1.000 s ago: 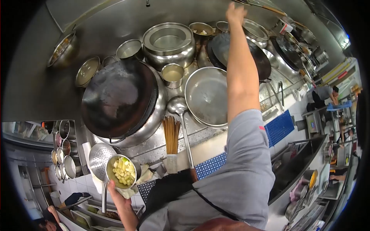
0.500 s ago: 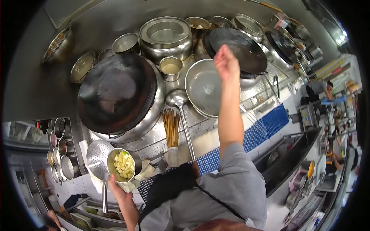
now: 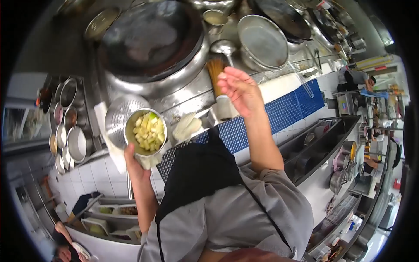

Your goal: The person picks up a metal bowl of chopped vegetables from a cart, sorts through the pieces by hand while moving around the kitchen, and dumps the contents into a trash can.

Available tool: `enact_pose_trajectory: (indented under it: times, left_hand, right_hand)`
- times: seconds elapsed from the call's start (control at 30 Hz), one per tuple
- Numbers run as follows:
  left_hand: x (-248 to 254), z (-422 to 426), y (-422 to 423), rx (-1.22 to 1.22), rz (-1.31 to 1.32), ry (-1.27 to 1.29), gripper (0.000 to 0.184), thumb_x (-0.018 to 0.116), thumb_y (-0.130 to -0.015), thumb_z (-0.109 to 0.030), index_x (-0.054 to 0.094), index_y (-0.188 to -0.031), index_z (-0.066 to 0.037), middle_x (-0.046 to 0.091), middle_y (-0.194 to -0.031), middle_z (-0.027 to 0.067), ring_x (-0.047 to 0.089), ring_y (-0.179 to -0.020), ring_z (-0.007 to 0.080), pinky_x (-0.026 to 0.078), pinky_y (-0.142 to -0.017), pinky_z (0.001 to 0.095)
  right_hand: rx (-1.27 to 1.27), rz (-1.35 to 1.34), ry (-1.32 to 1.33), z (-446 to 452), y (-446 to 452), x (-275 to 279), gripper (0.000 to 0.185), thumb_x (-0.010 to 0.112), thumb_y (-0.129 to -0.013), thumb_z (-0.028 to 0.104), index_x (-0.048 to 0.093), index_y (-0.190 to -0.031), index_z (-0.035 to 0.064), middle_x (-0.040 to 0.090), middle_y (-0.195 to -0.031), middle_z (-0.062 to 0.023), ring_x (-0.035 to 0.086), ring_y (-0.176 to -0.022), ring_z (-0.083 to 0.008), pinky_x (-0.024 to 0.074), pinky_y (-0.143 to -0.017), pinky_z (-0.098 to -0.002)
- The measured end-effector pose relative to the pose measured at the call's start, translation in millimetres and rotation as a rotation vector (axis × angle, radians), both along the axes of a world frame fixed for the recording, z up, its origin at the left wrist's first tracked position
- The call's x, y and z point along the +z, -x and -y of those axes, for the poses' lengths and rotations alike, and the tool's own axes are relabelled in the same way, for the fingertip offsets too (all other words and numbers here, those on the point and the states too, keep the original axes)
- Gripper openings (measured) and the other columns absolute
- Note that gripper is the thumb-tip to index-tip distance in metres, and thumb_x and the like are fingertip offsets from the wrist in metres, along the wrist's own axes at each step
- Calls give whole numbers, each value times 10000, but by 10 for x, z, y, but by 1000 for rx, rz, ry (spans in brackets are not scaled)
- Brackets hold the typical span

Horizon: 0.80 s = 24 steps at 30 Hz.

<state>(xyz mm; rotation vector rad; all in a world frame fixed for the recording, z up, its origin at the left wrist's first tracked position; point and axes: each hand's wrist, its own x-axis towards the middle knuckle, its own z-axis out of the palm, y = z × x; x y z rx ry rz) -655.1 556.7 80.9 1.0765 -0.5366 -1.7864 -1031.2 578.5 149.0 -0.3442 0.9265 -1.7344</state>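
In my left hand (image 3: 137,168) is a round metal bowl (image 3: 163,133) of pale yellow-green chopped pieces (image 3: 148,131), tilted so its contents face me. My thumb lies on the near side; the other fingers are hidden. Behind the bowl is a perforated skimmer (image 3: 120,114), its handle running down beside my wrist. My right hand (image 3: 242,91) is raised over the counter's front, fingers loosely bent and apart, with nothing visible in them. Just left of it, in this view, are a bamboo wok brush (image 3: 214,72) and a metal ladle (image 3: 222,46).
A large dark wok (image 3: 150,39) sits on the stove at the far left. Farther right are a wide metal basin (image 3: 262,41) and another wok (image 3: 283,19). Several pots (image 3: 77,144) are at the left. Blue perforated matting (image 3: 279,111) lies along the counter front; a person (image 3: 355,78) is at far right.
My right hand has come down and back from above the basin and wok to near the brush. My left hand still holds the bowl. The view has tilted down toward my body.
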Motion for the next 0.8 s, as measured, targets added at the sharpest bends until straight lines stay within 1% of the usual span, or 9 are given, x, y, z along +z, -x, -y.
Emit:
enact_pose_trajectory:
  times: [0.2, 0.23, 0.33, 0.37, 0.4, 0.47, 0.57, 0.67, 0.8]
  left_hand:
    - [87, -108, -281, -41, -28, 41, 728, 611, -935, -401, 384, -1482, 22, 514, -1452, 176, 548, -1298, 300, 446, -1098, 422]
    - [87, -123, -348, -54, -24, 24, 716, 615, -935, -400, 397, -1474, 19, 527, -1439, 171, 555, -1289, 291, 450, -1091, 419]
    - [90, -161, -383, 38, 15, -16, 784, 673, -880, -380, 390, -1453, 73, 546, -1387, 191, 566, -1249, 276, 454, -1063, 394]
    - [86, -172, -451, 104, 38, -30, 824, 701, -853, -371, 381, -1447, 102, 548, -1368, 203, 568, -1233, 273, 455, -1054, 384]
    - [-78, -148, -555, 97, 27, 15, 931, 734, -828, -363, 296, -1477, 141, 484, -1420, 237, 525, -1279, 277, 440, -1064, 372]
    - [156, -157, -558, 9, -13, 82, 1007, 749, -814, -373, 236, -1495, 163, 449, -1446, 256, 503, -1303, 289, 431, -1074, 368]
    - [-39, -184, -626, 53, 22, 65, 947, 741, -828, -358, 287, -1473, 167, 511, -1392, 246, 552, -1250, 276, 453, -1050, 356]
    - [-10, -229, -610, 26, -4, 60, 837, 725, -847, -326, 370, -1438, 149, 577, -1321, 227, 598, -1189, 256, 474, -1022, 344]
    - [78, -370, -506, -81, -2, 105, 719, 743, -853, -242, 451, -1414, 100, 651, -1202, 186, 644, -1091, 213, 501, -968, 328]
  right_hand:
    - [-61, -151, 0, -8, -487, -132, 184, 712, -875, -34, 671, -1054, -38, 736, -960, -184, 732, -764, -207, 607, -646, -280]
    - [-69, -377, -123, 60, -544, -271, 203, 710, -823, -49, 689, -1019, -5, 744, -911, -162, 730, -791, -270, 607, -682, -355]
    - [296, -1828, -539, 153, -762, -571, 364, 661, -752, -50, 703, -1096, 63, 718, -1105, -195, 708, -902, -361, 576, -838, -395]
    - [102, -2006, -224, 104, -765, -902, 506, 627, -684, -42, 705, -1162, 105, 609, -1344, -233, 622, -1128, -439, 491, -1009, -424]
    - [162, -1887, -259, 83, -853, -853, 519, 660, -716, -15, 694, -1221, 100, 467, -1497, -253, 533, -1277, -435, 435, -1076, -415]
    - [181, -1741, -213, 60, -981, -699, 418, 707, -814, 81, 693, -1231, 70, 530, -1447, -220, 551, -1258, -354, 470, -1052, -438]
    - [611, -975, -267, 35, -1215, -440, 498, 742, -886, 217, 612, -1341, 65, 552, -1411, -164, 585, -1188, -231, 529, -959, -367]
    - [720, -636, -64, -82, -1678, -269, 673, 749, -910, 315, 467, -1475, 83, 568, -1346, -123, 588, -1116, -141, 552, -861, -293]
    - [730, -360, -107, -186, -1920, -385, 774, 749, -895, 253, 351, -1535, 81, 563, -1350, -142, 609, -1112, -168, 552, -869, -295]
